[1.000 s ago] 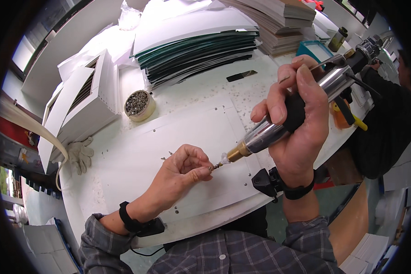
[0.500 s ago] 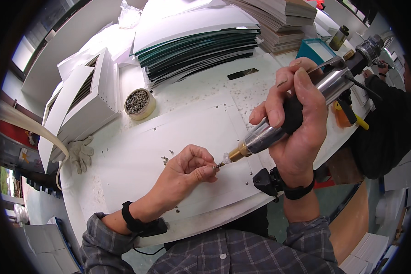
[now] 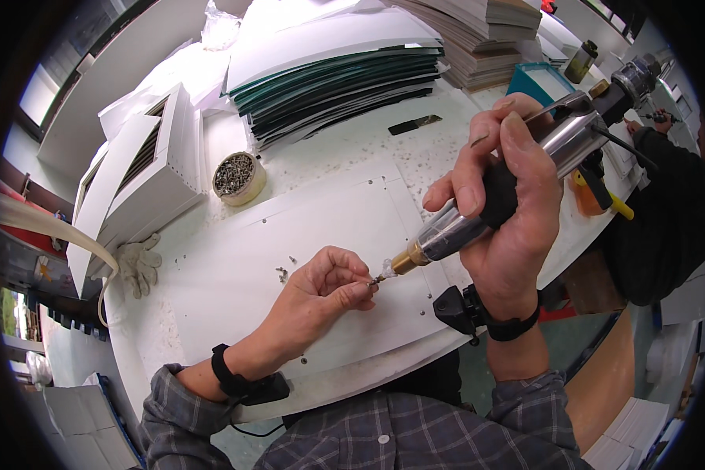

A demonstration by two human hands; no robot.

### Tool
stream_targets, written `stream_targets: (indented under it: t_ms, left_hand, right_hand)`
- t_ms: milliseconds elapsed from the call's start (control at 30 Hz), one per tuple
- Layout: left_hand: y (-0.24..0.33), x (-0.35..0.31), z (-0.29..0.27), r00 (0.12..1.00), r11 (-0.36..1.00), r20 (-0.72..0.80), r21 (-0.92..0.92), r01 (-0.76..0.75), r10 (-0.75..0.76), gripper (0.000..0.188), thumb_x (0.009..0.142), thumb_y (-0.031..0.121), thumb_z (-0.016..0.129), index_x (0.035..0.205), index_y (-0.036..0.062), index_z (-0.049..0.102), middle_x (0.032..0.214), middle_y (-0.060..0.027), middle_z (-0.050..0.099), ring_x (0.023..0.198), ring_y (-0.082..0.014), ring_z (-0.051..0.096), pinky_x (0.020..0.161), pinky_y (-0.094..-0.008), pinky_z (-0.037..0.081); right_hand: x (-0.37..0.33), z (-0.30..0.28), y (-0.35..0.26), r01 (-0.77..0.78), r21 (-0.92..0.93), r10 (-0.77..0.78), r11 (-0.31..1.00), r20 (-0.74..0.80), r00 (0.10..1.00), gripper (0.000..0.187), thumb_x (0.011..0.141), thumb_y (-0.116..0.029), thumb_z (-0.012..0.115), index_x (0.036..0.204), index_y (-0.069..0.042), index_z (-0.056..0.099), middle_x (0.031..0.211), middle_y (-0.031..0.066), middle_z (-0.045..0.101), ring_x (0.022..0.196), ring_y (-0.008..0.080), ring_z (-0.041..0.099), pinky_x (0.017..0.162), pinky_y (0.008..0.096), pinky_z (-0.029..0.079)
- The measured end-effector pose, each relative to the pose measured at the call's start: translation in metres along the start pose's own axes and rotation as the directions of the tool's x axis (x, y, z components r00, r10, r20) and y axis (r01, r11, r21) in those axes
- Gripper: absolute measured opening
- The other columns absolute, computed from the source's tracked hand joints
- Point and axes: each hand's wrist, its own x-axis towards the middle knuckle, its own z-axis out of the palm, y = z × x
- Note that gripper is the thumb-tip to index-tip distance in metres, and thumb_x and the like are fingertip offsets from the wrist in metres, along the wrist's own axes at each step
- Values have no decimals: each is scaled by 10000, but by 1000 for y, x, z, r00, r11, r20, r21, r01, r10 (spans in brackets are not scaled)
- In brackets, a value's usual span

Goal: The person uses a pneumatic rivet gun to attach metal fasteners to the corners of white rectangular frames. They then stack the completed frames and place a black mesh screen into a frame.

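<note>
Our right hand [image 3: 525,235] is wrapped round a chrome power driver [image 3: 500,196]. Long axis slants from above that hand down leftward, brass nose [image 3: 407,259] pointing at our left hand [image 3: 321,294]. There we pinch a small screw [image 3: 374,283] at the driver's tip. Loose screws [image 3: 282,274] lie just left, on white panel [image 3: 235,274].

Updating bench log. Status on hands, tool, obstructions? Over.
Right hand gripping metal driver. Left hand pinching small fastener at its tip. Loose fasteners on white panel; no obstruction seen.
</note>
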Motion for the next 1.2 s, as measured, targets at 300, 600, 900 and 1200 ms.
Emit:
stream_targets:
  t_ms: [300,600,900,1200]
  left_hand:
    - [2,1,5,1000,1000,-4,-24,-12,11,173,1013,95,649,1144,63,540,1084,-41,652,995,-122,646,938,-305,548]
    - [17,35,18,964,769,61,592,-243,258,233,981,13,599,1207,39,549,1140,-81,709,1045,-143,668,876,-289,519]
    - [16,52,19,970,699,81,680,-220,228,296,967,16,523,1261,18,490,1196,-177,710,916,-255,676,850,-355,518]
    - [14,52,19,978,735,87,648,-202,192,285,977,19,511,1261,15,488,1213,-193,698,941,-265,682,882,-359,519]
  right_hand:
    - [1,-5,0,1,7,-1,1000,17,1000,245,1057,-266,498,1165,-47,479,900,20,515,530,53,524,550,317,607]
    - [22,-2,-2,108,-154,-81,982,173,982,209,1007,-210,565,1083,-18,535,878,62,555,521,78,519,558,348,608]
    - [20,1,16,116,-257,-61,959,214,975,171,957,-93,652,1063,32,607,850,80,604,548,75,572,559,345,621]
    - [18,-6,19,119,-300,-50,947,228,972,166,953,-112,663,1029,23,603,854,85,602,551,72,573,566,338,623]
